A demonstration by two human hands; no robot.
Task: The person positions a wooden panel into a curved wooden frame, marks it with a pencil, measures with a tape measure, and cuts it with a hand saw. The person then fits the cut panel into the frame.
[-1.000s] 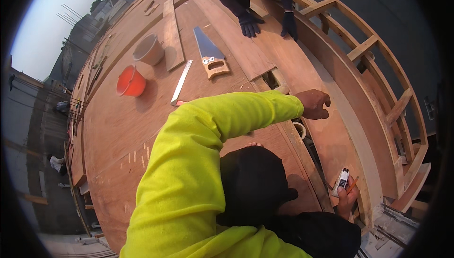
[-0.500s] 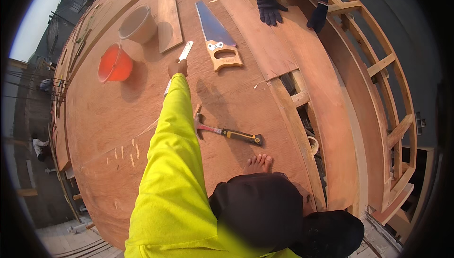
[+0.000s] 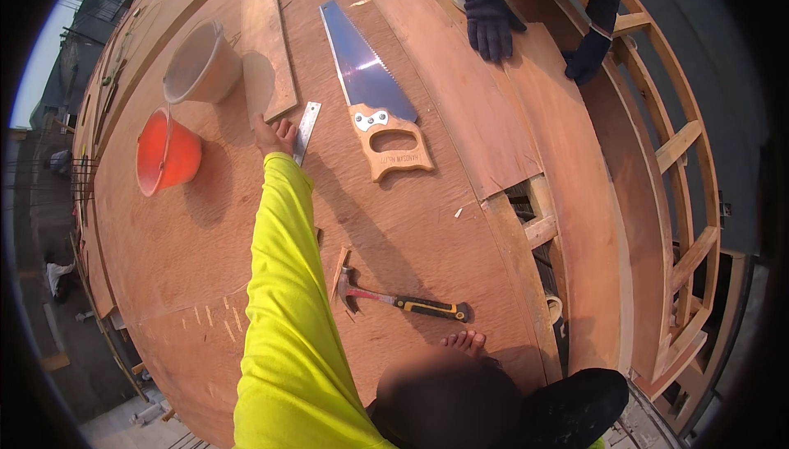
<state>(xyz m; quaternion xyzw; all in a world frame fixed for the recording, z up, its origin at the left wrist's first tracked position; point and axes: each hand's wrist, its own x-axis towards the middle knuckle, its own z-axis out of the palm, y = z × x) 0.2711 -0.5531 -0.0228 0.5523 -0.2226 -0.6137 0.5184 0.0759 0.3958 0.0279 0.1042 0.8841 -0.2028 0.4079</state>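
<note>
My left hand [image 3: 276,135], in a yellow sleeve, is closed at the near end of a wooden plank [image 3: 271,46], with curled fingers at its corner. Just right of my knuckles a metal ruler [image 3: 307,130] lies on the plywood [image 3: 246,243]. Farther right is a handsaw [image 3: 366,71], its blade pointing away and its wooden handle toward me. A claw hammer [image 3: 403,301] with a black and yellow grip lies near my bare foot, its head beside a small wood strip [image 3: 339,272]. My right hand is out of sight.
Left of the plank stand a grey bucket [image 3: 197,67] and an orange bucket [image 3: 168,157]. A co-worker's dark gloved hands [image 3: 491,25] rest on panels at the upper right. An opening [image 3: 534,219] shows between timbers, and a wooden frame [image 3: 682,145] runs along the right.
My left hand has let go of the metal ruler and moved left to the plank's end. The ruler now lies beside it. The whole view has shifted somewhat.
</note>
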